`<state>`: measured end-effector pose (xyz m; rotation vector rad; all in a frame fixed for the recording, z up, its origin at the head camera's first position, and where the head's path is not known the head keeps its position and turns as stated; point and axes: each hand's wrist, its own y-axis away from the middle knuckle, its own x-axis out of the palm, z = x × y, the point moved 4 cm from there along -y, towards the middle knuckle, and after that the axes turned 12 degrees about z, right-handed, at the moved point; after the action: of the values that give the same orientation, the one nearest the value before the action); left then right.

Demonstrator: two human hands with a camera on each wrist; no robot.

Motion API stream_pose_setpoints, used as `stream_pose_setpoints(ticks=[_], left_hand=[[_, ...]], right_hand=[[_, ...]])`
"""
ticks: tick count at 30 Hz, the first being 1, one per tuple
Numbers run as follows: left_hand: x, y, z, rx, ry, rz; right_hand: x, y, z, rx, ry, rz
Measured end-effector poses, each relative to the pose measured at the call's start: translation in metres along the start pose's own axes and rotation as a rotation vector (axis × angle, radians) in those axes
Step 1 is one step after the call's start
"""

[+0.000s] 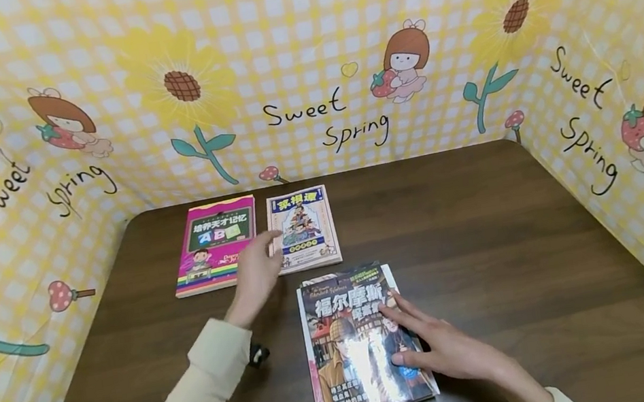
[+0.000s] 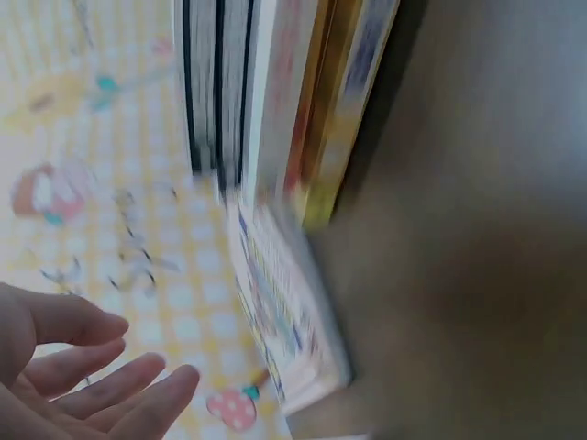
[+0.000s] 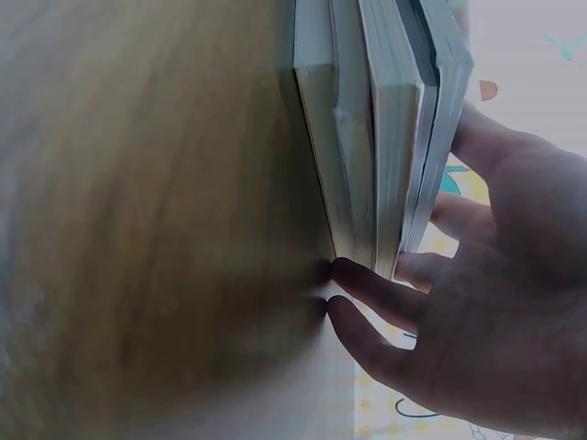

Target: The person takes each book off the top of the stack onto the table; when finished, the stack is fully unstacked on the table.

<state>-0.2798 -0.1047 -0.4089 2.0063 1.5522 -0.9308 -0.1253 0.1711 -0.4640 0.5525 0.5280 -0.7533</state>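
Observation:
A stack of books (image 1: 351, 362) lies near the front middle, a glossy detective book with a hatted figure on top. My right hand (image 1: 447, 341) rests on its right side, thumb and fingertips on the cover; in the right wrist view the fingers (image 3: 376, 293) lie loosely spread by the page edges (image 3: 394, 137). Farther back, my left hand (image 1: 257, 273) reaches over the lower right of a pink book (image 1: 213, 244), fingertips at the left edge of a white book (image 1: 301, 228) with a blue title. In the left wrist view the loosely bent fingers (image 2: 138, 385) hold nothing.
The books lie on a dark wooden table (image 1: 456, 230). Yellow checked cloth (image 1: 288, 48) with flowers and cartoon girls walls the table at the back and both sides. A small black object (image 1: 259, 354) shows beside the left sleeve.

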Motion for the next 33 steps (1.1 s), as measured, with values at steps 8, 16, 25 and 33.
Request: stream_pose_setpoints(ticks=[8,16,25,33], left_hand=[[0.033,0.076,-0.016,0.099,0.027,0.105],[0.055,0.117,-0.019,0.146,-0.004,0.172],[0.065,0.133,-0.015,0.098,0.0,0.319],[0.069,0.136,-0.016,0.132,0.017,0.443]], right_hand=[[-0.002,0.001,-0.002,-0.008,0.006,-0.014],[-0.001,0.0,-0.004,-0.008,0.019,-0.02],[-0.001,-0.001,-0.002,0.006,0.021,-0.009],[-0.001,0.001,0.0,0.019,0.02,-0.018]])
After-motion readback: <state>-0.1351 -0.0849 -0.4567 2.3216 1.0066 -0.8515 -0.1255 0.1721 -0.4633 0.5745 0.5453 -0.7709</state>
